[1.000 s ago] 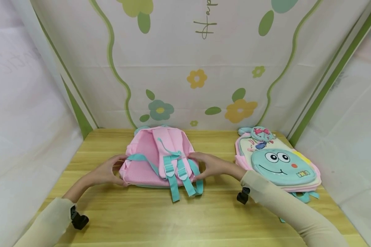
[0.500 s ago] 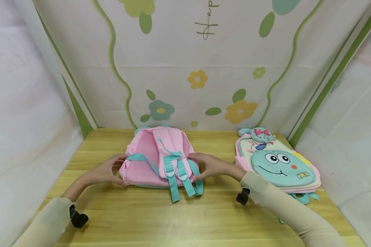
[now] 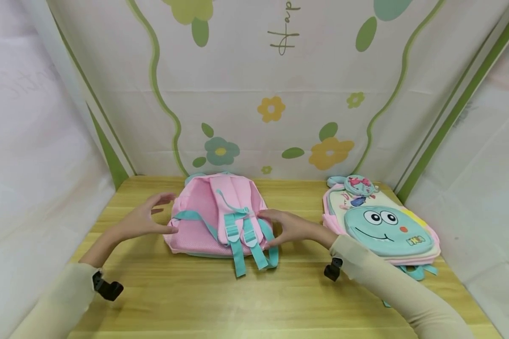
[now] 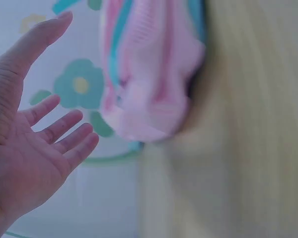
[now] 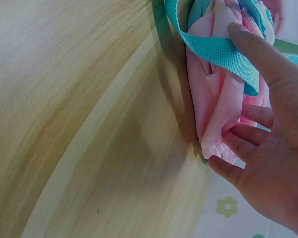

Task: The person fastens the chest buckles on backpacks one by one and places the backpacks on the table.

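A pink child's backpack (image 3: 197,238) lies back side up on the wooden table, its turquoise webbing straps (image 3: 237,256) trailing over the near edge. Beside its left side is my left hand (image 3: 142,219), thumb and fingers spread wide; in the left wrist view the palm (image 4: 30,168) holds nothing and stands apart from the bag. My right hand (image 3: 294,227) rests against the bag's right side. The right wrist view has its thumb (image 5: 256,49) at a turquoise strap (image 5: 221,54) and its loosely extended fingers touching the pink side fabric.
At the right lies a second backpack (image 3: 335,193) with a turquoise smiling-face pocket (image 3: 388,230) and a small round pouch (image 3: 359,185) near its top. Printed fabric walls (image 3: 237,70) enclose the table (image 3: 220,301) at the back and sides. My right forearm (image 3: 390,278) passes in front of that backpack.
My left hand has come off the pink backpack's lower left corner, moving up a little with its fingers opening. The right hand and both backpacks keep their places.
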Demonstrator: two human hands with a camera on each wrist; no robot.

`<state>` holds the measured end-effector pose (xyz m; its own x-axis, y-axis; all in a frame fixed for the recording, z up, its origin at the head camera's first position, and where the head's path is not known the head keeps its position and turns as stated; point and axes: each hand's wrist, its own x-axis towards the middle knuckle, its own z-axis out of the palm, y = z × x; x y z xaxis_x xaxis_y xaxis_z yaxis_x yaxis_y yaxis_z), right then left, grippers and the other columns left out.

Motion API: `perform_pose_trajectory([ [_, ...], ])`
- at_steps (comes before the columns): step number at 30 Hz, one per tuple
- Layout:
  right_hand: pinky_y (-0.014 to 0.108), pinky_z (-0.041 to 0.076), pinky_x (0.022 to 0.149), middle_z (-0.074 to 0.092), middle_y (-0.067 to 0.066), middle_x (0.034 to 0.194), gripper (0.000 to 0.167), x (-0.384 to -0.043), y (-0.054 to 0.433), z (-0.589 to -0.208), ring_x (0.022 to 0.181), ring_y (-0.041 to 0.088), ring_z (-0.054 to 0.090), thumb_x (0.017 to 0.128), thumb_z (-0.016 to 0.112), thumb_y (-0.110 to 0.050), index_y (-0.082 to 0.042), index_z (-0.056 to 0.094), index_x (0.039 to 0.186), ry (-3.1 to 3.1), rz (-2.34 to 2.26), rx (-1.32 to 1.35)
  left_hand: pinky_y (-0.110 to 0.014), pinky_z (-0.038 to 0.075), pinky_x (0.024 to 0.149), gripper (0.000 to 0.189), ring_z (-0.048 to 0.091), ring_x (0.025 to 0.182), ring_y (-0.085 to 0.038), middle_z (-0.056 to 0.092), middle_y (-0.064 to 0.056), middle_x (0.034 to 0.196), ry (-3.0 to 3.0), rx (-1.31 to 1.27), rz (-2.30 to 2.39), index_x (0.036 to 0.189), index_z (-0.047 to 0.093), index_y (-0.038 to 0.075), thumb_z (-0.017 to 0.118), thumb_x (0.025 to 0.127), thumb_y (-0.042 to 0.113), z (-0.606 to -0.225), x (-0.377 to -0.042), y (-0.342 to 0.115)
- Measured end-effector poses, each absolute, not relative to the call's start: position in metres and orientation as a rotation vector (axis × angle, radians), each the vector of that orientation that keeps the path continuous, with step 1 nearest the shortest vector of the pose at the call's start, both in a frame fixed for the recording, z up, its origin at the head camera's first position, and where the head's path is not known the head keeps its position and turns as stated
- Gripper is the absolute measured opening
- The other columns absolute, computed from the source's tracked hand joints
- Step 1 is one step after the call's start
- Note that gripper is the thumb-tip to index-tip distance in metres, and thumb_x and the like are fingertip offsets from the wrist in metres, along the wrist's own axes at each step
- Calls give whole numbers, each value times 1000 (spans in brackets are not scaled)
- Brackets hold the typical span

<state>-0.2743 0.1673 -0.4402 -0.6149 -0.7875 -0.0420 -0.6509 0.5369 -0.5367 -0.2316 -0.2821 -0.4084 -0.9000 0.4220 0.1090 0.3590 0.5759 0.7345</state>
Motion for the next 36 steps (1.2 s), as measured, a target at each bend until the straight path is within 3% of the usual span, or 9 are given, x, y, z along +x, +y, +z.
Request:
perform_pose_trajectory([
  [5, 50, 32, 121, 39, 13, 162, 94, -274, 167, -439, 151, 32, 35, 82, 85, -41, -5, 39, 156, 2496, -691, -1194, -60, 36, 115, 94, 41, 142, -37, 44, -17, 154, 2771, 722, 1256, 154, 35, 8, 89, 79, 26, -380, -237, -264],
  [17, 51, 33, 121, 38, 13, 162, 92, -273, 165, -439, 151, 33, 34, 83, 84, -41, -6, 39, 156, 2487, -693, -1206, -52, 41, 115, 87, 48, 138, -31, 49, -8, 151, 2730, 1040, 1329, 151, 43, 13, 90, 79, 22, -322, -239, -180],
  [26, 52, 33, 121, 40, 13, 162, 94, -275, 169, -441, 150, 33, 37, 83, 84, -42, -4, 39, 156, 2490, -706, -1195, -50, 46, 110, 75, 56, 131, -32, 56, -10, 143, 2662, 1134, 1314, 147, 49, 9, 85, 83, 20, -333, -244, -126],
  [36, 49, 33, 121, 40, 11, 162, 94, -275, 168, -443, 151, 31, 37, 82, 85, -42, -6, 39, 156, 2495, -715, -1189, -51, 48, 109, 61, 57, 129, -42, 60, -19, 138, 2582, 1014, 1423, 142, 54, 2, 80, 88, 14, -378, -266, -111],
])
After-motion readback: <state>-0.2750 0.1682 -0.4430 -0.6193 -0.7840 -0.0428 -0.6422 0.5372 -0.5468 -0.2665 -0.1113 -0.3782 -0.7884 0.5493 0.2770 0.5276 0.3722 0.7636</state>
